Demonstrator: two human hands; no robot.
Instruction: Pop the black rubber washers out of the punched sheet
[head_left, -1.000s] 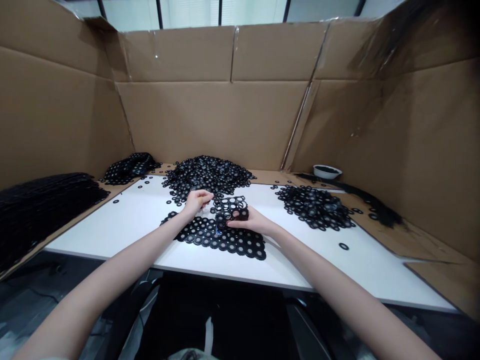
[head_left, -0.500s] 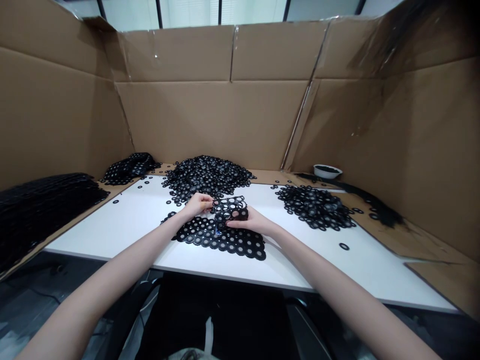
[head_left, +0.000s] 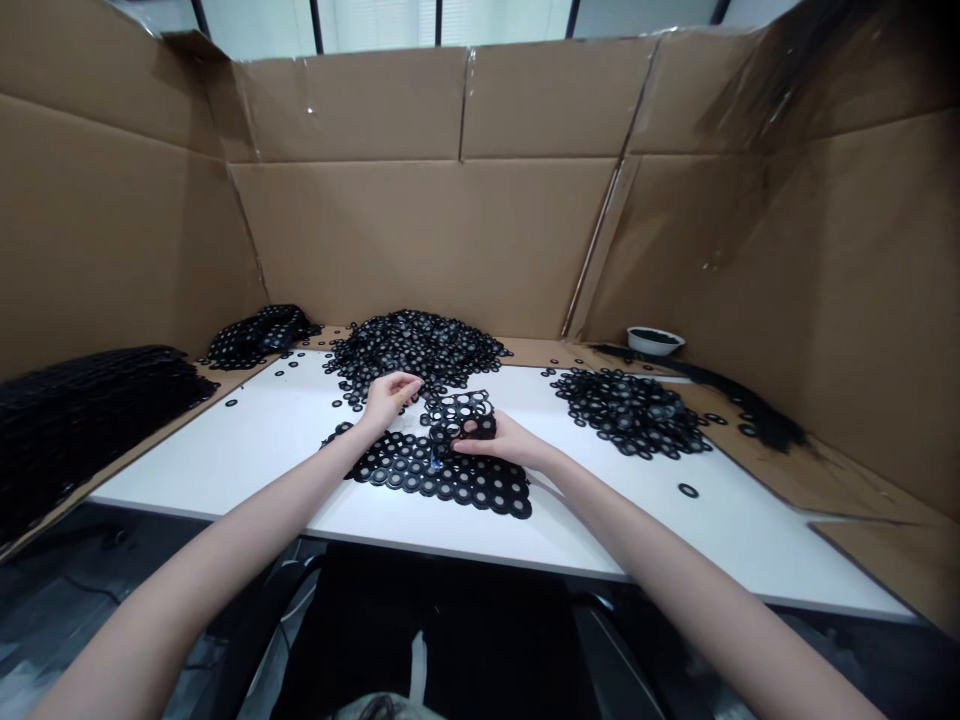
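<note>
A black sheet made of joined rings [head_left: 450,485] lies near the table's front edge, its far part lifted and folded up. My right hand [head_left: 504,442] is closed round the right side of that raised part, thumb in front and fingers behind. Left of it and slightly higher, my left hand [head_left: 390,398] is apart from the sheet, with thumb and fingertips pinched together. Whatever the pinch holds, if anything, is too small to make out. A tiny blue spot shows on the sheet below my right thumb. Just behind my left hand rises a large heap of loose black rings [head_left: 420,345].
A smaller ring heap [head_left: 630,410] lies to the right, with a single ring [head_left: 688,490] nearer. Black strands [head_left: 750,400] and a white bowl [head_left: 655,343] are at the back right. Stacked black sheets [head_left: 97,420] stand left. Cardboard walls [head_left: 360,230] enclose the table [head_left: 225,460].
My left hand has moved from the raised edge of the ring sheet, a little up and to the left. My right hand keeps its hold in nearly the same place.
</note>
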